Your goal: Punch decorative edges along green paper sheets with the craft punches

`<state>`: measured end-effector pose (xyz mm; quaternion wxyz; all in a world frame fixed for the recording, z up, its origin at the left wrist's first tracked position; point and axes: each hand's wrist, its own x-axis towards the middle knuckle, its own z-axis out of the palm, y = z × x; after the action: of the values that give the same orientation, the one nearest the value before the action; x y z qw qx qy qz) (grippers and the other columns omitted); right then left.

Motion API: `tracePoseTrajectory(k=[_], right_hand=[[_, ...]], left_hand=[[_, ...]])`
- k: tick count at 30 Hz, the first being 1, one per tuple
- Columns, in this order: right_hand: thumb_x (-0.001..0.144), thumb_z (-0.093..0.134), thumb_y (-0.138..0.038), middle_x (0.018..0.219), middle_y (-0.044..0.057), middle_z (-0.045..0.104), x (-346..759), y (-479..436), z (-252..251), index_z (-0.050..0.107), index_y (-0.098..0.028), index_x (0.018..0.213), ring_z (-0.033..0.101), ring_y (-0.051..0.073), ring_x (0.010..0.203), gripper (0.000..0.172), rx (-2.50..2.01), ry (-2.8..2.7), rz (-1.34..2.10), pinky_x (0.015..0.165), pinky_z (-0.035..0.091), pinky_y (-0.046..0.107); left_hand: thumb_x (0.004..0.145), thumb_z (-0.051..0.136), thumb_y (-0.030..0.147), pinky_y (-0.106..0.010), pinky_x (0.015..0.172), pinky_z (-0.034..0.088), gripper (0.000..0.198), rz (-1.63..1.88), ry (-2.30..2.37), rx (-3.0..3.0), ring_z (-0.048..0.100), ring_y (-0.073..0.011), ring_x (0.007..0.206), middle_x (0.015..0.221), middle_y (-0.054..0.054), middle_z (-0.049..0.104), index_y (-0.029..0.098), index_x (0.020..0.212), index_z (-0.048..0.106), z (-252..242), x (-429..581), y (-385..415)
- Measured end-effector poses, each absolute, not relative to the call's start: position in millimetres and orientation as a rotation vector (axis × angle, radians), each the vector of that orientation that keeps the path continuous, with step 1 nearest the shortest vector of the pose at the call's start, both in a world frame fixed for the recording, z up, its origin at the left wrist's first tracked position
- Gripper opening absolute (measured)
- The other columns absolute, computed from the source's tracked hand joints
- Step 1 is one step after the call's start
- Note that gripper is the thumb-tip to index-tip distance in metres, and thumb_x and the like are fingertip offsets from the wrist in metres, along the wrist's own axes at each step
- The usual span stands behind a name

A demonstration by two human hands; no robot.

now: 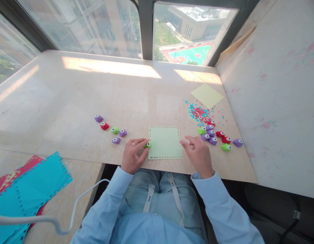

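A pale green sheet point(165, 143) with small holes punched along its edges lies flat near the table's front edge. My left hand point(134, 154) holds a small green punch point(148, 144) between thumb and fingers at the sheet's left edge. On the other side, my right hand point(197, 152) is beside the sheet's right edge, thumb and index fingertip apart, with nothing seen between them. Several punches in purple, red and green point(226, 147) lie right of my right hand. More, among them a red one point(104, 126), sit left of the sheet.
Red and blue paper bits point(199, 113) are heaped at the right, below a pale yellow sheet point(207, 96). Blue punched paper point(42, 183) lies at the lower left, near a white cable point(75, 206). Windows border the table's back.
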<state>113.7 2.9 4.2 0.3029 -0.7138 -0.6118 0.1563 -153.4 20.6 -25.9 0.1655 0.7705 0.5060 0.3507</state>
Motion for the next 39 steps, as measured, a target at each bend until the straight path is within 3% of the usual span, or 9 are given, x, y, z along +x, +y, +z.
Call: tracePoseTrajectory(k=[3, 6, 9, 39], right_hand=[[0.093, 0.054, -0.041, 0.097, 0.011, 0.069, 112, -3, 6, 0.070, -0.019, 0.111, 0.064, 0.024, 0.090, 0.033, -1.661, -1.862, 0.275, 0.083, 0.051, 0.039], [0.093, 0.056, -0.036, 0.122, 0.012, 0.066, 106, -5, -2, 0.068, -0.022, 0.115, 0.057, 0.026, 0.117, 0.028, -1.358, -2.151, 0.311, 0.098, 0.046, 0.043], [0.093, 0.057, -0.035, 0.133, 0.012, 0.062, 99, -5, -14, 0.067, -0.022, 0.117, 0.052, 0.026, 0.128, 0.029, -1.259, -2.287, 0.348, 0.104, 0.043, 0.045], [0.094, 0.054, -0.026, 0.137, 0.009, 0.059, 97, -1, -20, 0.064, -0.023, 0.122, 0.048, 0.024, 0.134, 0.030, -1.336, -2.256, 0.398, 0.113, 0.037, 0.050]], left_hand=[[0.087, 0.060, 0.022, -0.043, 0.091, 0.049, 0.031, 0.987, 1.429, 2.177, 0.060, -0.0236, 0.103, 0.112, -0.007, 0.070, 0.022, 0.117, 0.067, -24, -154, 20], [0.089, 0.059, 0.023, -0.043, 0.091, 0.050, 0.029, 1.002, 1.416, 2.147, 0.061, -0.0229, 0.103, 0.112, -0.007, 0.071, 0.022, 0.117, 0.067, -24, -155, 21], [0.090, 0.060, 0.024, -0.042, 0.090, 0.050, 0.025, 1.017, 1.409, 2.138, 0.061, -0.0221, 0.101, 0.110, -0.006, 0.072, 0.022, 0.113, 0.069, -24, -155, 22], [0.089, 0.063, 0.025, -0.041, 0.088, 0.051, 0.022, 0.912, 1.381, 2.089, 0.063, -0.0224, 0.101, 0.109, -0.007, 0.069, 0.026, 0.109, 0.071, -16, -158, 30]])
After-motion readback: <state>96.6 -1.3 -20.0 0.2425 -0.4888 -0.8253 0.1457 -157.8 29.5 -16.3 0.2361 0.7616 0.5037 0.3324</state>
